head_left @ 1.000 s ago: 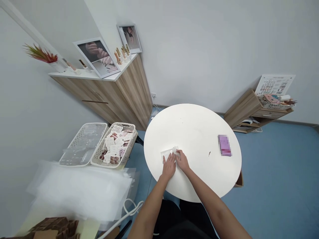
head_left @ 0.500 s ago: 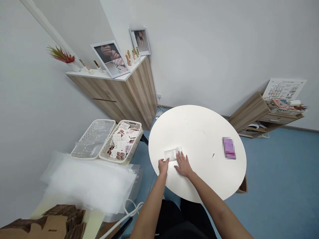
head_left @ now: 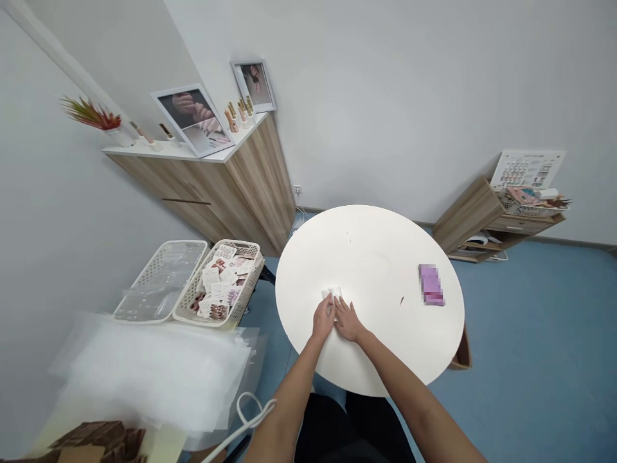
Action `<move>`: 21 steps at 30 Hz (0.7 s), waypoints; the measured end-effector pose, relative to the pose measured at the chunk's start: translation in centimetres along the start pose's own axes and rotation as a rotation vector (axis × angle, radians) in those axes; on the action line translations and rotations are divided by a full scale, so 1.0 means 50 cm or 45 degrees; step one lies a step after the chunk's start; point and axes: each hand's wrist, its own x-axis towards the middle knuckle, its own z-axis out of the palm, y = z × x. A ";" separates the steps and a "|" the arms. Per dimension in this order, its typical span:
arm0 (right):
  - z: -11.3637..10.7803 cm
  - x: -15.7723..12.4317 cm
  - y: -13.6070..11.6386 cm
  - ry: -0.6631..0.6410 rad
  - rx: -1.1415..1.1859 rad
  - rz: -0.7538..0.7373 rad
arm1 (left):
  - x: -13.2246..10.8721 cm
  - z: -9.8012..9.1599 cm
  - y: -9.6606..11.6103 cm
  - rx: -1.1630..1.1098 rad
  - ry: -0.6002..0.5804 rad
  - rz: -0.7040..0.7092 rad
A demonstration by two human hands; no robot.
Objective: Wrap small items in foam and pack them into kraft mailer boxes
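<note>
White wrapping (head_left: pixel 332 292) under both hands (head_left: pixel 323 318) (head_left: pixel 349 323)

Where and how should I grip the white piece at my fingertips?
Probably pinch the white piece by its far edge, coming from the far side: that edge shows uncovered, while the left hand and right hand crowd the near side. It lies low on the table, leaving little to wrap around.

- On the table (head_left: pixel 371 257) lie a white piece (head_left: pixel 332 292), at left, and a purple thing (head_left: pixel 430 285), at right.
- On the left cabinet (head_left: pixel 260 193) stand frames (head_left: pixel 193 121), bottles (head_left: pixel 231 121) and a plant (head_left: pixel 91 114).
- On the right shelf (head_left: pixel 470 212) stands a basket (head_left: pixel 523 208).
</note>
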 end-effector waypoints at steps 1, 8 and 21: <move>-0.001 -0.001 0.009 0.038 0.063 -0.052 | -0.003 -0.001 -0.004 0.078 -0.048 0.052; 0.007 -0.018 0.052 0.507 0.271 -0.101 | -0.018 -0.015 -0.035 0.746 -0.338 0.516; -0.078 0.033 0.060 0.448 0.137 -0.115 | 0.092 -0.074 0.035 0.469 -0.481 0.355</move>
